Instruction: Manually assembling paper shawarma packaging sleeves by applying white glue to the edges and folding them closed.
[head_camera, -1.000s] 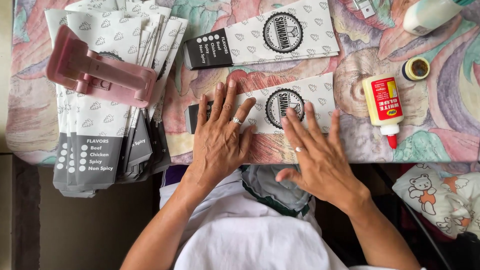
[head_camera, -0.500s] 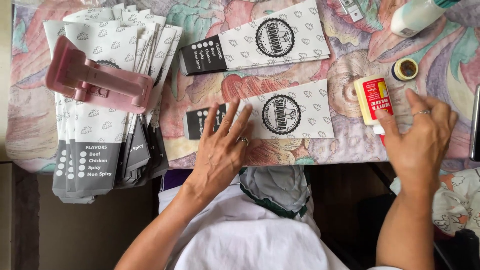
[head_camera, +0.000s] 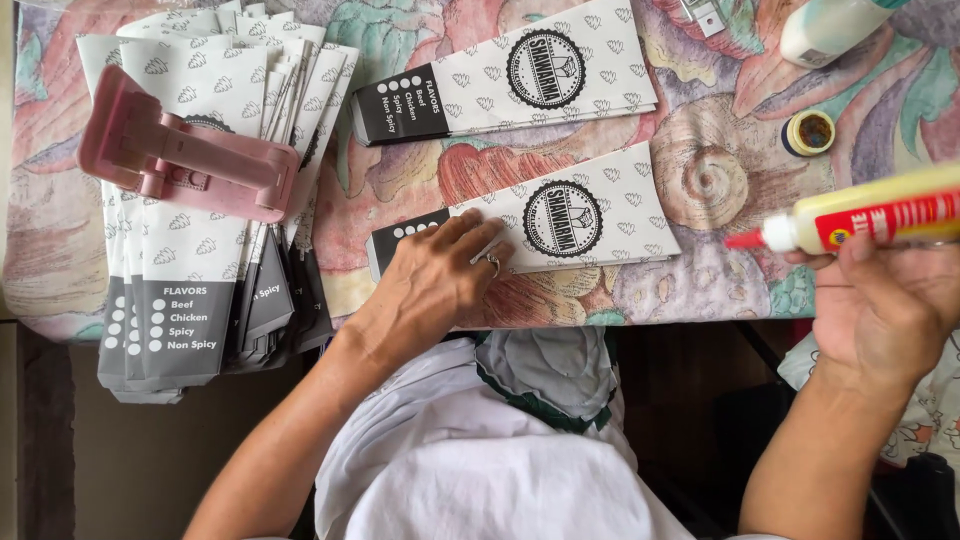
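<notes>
Head view: at the far left, a fanned stack of flat paper sleeves (head_camera: 170, 250), white with a grey patterned print and dark ends, is seen on the counter (head_camera: 700, 280), which is covered by a flowered cloth. A pink plastic clamp-like tool (head_camera: 185, 160) is laid across the top of the stack.

Toward the middle, the left hand (head_camera: 430, 285) is pressed flat, fingers spread and slightly curled, on the dark end of a single sleeve (head_camera: 580, 215) that lies near the counter's front edge. Nothing is gripped; the sleeve is only pinned down. A second sleeve (head_camera: 510, 85) is laid parallel, farther back and apart from the first.

Further right, a small round cap (head_camera: 808, 132) and the lower part of a white bottle (head_camera: 830, 25) are seen near the far edge.

At the right, the right hand (head_camera: 885, 305) is closed around a yellow glue bottle (head_camera: 880, 215) with a red label, held above the counter's edge on its side, its red nozzle pointed left toward the pinned sleeve but well apart from it.

The step in hand is judged to be gluing, with the sleeve steadied. A next move would call for the nozzle to be brought down to the sleeve's edge while the sleeve is kept flat.
</notes>
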